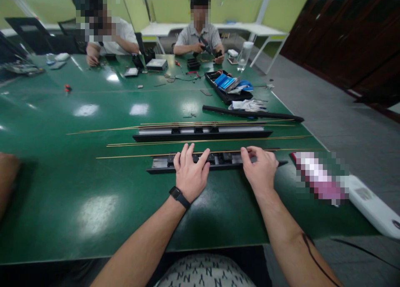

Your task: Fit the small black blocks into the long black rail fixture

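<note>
A black rail with a silvery inner channel [161, 162] lies in front of me, with small black blocks [225, 157] set in it. One thin gold-coloured rod [131, 157] runs along its far edge and sticks out beyond both ends. My left hand [191, 168], with a black watch on the wrist, rests over the rail with its fingers spread, hiding some blocks. At the rail's right part, my right hand [261, 166] is closed, thumb and fingers pinched at the rod. Behind lies a second, similar rail [203, 134] with several gold-coloured rods around it.
A long black strip [275, 115], white gloves [248, 106] and a black tray [217, 87] of blue items lie farther back. To the right are a pink-and-white packet [321, 176] and a white device [371, 205]. Two people sit opposite; another person's arm [6, 178] shows at left.
</note>
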`<state>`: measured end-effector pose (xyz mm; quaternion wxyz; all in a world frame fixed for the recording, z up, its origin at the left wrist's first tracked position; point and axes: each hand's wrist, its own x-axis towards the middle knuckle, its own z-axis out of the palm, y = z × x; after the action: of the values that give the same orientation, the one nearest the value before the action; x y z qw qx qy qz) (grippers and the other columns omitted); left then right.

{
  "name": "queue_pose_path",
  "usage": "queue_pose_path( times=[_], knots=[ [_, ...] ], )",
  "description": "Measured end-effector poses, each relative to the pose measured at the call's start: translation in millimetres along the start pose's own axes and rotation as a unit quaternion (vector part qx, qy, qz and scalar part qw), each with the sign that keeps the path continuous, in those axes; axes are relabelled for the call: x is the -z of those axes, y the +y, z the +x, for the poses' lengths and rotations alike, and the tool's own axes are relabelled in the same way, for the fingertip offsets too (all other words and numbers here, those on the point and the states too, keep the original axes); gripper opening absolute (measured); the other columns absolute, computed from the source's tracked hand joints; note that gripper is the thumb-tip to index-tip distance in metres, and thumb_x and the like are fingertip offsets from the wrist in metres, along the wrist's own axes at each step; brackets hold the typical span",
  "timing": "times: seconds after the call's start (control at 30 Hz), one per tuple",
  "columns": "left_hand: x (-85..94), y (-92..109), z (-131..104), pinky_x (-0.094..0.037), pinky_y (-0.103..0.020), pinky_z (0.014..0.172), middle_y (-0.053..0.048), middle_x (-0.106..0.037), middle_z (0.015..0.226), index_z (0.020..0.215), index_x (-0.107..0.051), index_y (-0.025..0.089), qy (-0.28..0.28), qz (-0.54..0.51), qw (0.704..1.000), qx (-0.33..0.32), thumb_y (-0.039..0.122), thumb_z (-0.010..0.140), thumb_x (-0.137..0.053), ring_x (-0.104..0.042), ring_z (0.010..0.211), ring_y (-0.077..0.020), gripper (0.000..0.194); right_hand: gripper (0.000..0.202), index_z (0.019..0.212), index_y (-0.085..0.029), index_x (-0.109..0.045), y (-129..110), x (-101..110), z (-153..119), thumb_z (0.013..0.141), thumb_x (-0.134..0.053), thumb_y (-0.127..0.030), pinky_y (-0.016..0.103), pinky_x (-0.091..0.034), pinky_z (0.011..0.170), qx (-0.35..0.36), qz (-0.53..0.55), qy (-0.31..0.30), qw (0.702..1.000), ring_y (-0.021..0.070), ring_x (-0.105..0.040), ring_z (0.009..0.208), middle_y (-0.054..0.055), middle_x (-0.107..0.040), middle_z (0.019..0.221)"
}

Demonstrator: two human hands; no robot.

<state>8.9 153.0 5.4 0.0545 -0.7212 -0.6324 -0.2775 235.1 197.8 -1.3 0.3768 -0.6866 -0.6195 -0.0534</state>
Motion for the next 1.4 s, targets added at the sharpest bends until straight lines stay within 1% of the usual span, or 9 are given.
queue_pose_path(
  times=[0.1, 0.2, 0.53, 0.6, 0.73, 0.87, 1.13, 1.27, 1.4],
  knots=[
    [-0.1, 1.1, 0.0, -0.028, -0.061, 0.122, -0.017, -0.048, 0.159, 0.144, -0.064, 0.037, 0.001, 0.001, 1.000, 0.000, 0.037, 0.102, -0.058, -0.036, 0.155, -0.0367, 0.043, 0.037, 0.103, -0.024, -0.074, -2.7, -2.4, -1.4, 0.097, -0.057, -0.056, 0.040, -0.035, 0.091, 0.014, 0.009, -0.015, 1.000, 0.0267, -0.059, 0.097, 0.006, -0.074, 0.086],
    [0.4, 1.8, 0.1, -0.028, -0.061, 0.122, -0.017, -0.047, 0.159, 0.144, -0.064, 0.037, 0.002, 0.002, 1.000, 0.000, 0.037, 0.102, -0.058, -0.035, 0.155, -0.0364, 0.043, 0.038, 0.099, -0.024, -0.075, -4.1, -2.5, -1.6, 0.098, -0.056, -0.057, 0.040, -0.035, 0.090, 0.019, 0.002, -0.023, 1.000, 0.0267, -0.059, 0.098, 0.006, -0.074, 0.087],
    [0.6, -0.6, -0.1, -0.028, -0.060, 0.123, -0.017, -0.046, 0.160, 0.145, -0.063, 0.037, -0.003, 0.002, 1.000, -0.002, 0.037, 0.102, -0.058, -0.035, 0.156, -0.0353, 0.043, 0.033, 0.091, -0.023, -0.074, 1.2, 3.9, 2.7, 0.098, -0.057, -0.050, 0.040, -0.034, 0.089, -0.012, -0.021, 0.001, 1.000, 0.0269, -0.057, 0.095, 0.007, -0.075, 0.088],
    [0.3, -0.5, -0.3, -0.028, -0.060, 0.123, -0.017, -0.046, 0.160, 0.145, -0.063, 0.037, -0.002, 0.003, 1.000, -0.002, 0.037, 0.102, -0.058, -0.035, 0.156, -0.0354, 0.043, 0.034, 0.093, -0.023, -0.074, 1.9, 2.8, 2.2, 0.097, -0.058, -0.052, 0.040, -0.034, 0.090, -0.013, -0.015, 0.001, 1.000, 0.0268, -0.057, 0.096, 0.007, -0.075, 0.088],
    [0.3, 0.1, -0.3, -0.028, -0.060, 0.122, -0.017, -0.048, 0.159, 0.144, -0.063, 0.037, -0.002, 0.005, 1.000, 0.002, 0.038, 0.101, -0.059, -0.035, 0.155, -0.0361, 0.043, 0.039, 0.102, -0.023, -0.075, -0.2, -2.0, -1.0, 0.096, -0.059, -0.058, 0.040, -0.034, 0.093, 0.000, 0.002, -0.001, 1.000, 0.0268, -0.059, 0.097, 0.006, -0.074, 0.086],
    [0.3, 0.2, -0.2, -0.028, -0.060, 0.122, -0.018, -0.047, 0.159, 0.144, -0.063, 0.037, -0.002, 0.006, 1.000, 0.002, 0.038, 0.102, -0.058, -0.035, 0.155, -0.0366, 0.043, 0.039, 0.098, -0.023, -0.075, -2.9, -4.1, -2.1, 0.096, -0.059, -0.059, 0.040, -0.034, 0.092, 0.014, -0.007, -0.013, 1.000, 0.0266, -0.058, 0.097, 0.005, -0.073, 0.085],
    [-0.8, -1.2, -0.4, -0.028, -0.060, 0.122, -0.016, -0.047, 0.160, 0.144, -0.063, 0.038, 0.003, -0.005, 1.000, -0.001, 0.038, 0.102, -0.059, -0.035, 0.155, -0.0359, 0.043, 0.036, 0.093, -0.023, -0.075, 3.6, 1.1, 2.2, 0.095, -0.060, -0.055, 0.040, -0.034, 0.090, -0.022, -0.023, 0.003, 0.999, 0.0270, -0.056, 0.096, 0.007, -0.074, 0.087],
    [-0.9, -0.8, -0.5, -0.028, -0.060, 0.122, -0.017, -0.047, 0.160, 0.144, -0.064, 0.037, 0.003, -0.003, 1.000, -0.001, 0.038, 0.102, -0.058, -0.036, 0.155, -0.0369, 0.043, 0.037, 0.097, -0.022, -0.075, 2.9, 0.5, 1.8, 0.095, -0.060, -0.057, 0.041, -0.034, 0.092, -0.024, -0.017, -0.002, 1.000, 0.0278, -0.057, 0.098, 0.006, -0.075, 0.087],
    [-0.9, -0.4, -0.5, -0.028, -0.061, 0.122, -0.016, -0.048, 0.160, 0.144, -0.064, 0.037, 0.004, -0.002, 1.000, 0.002, 0.038, 0.102, -0.059, -0.036, 0.155, -0.0372, 0.043, 0.042, 0.105, -0.022, -0.075, -1.3, -3.8, -1.2, 0.096, -0.058, -0.060, 0.042, -0.034, 0.093, -0.001, -0.018, -0.009, 1.000, 0.0282, -0.057, 0.099, 0.007, -0.074, 0.088]
  ],
)
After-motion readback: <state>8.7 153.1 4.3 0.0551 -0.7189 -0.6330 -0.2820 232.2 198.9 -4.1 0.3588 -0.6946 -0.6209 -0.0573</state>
